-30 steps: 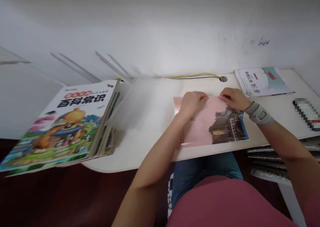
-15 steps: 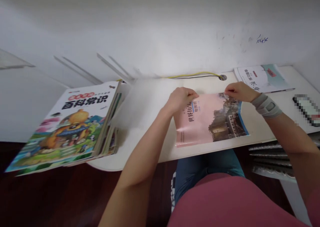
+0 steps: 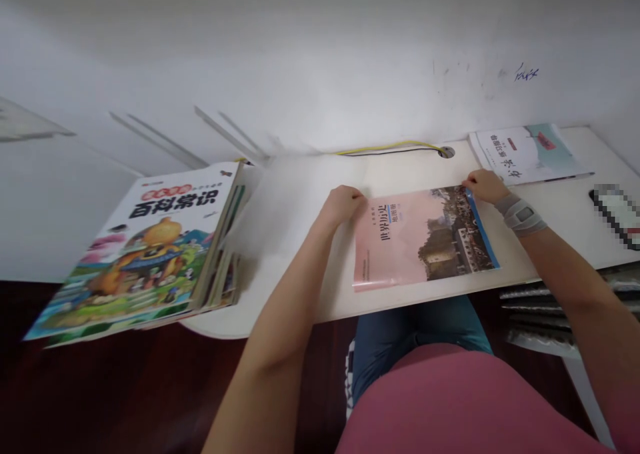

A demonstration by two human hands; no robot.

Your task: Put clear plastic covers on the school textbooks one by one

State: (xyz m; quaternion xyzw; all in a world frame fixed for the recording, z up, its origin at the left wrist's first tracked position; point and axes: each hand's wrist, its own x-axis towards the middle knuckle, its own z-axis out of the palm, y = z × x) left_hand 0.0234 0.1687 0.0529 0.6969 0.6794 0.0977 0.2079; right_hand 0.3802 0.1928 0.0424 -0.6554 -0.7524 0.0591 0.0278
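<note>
A pink book [image 3: 400,247] with a photo of old buildings on its cover lies flat on the white desk [image 3: 300,194] in front of me. My left hand [image 3: 345,204] rests at the book's far left corner, fingers curled onto that corner. At the far right corner my right hand [image 3: 483,186], a grey band on its wrist, pinches the edge with closed fingers. The book's cover faces up and its title is visible.
A stack of colourful children's books [image 3: 150,247] overhangs the desk's left end. A white and teal booklet [image 3: 530,154] lies at the back right, with a phone [image 3: 617,214] near the right edge. A yellow cable [image 3: 395,149] runs along the wall.
Both hands slid apart along the book's far edge, from its middle out to the two corners. The cover, partly hidden before, now shows fully.
</note>
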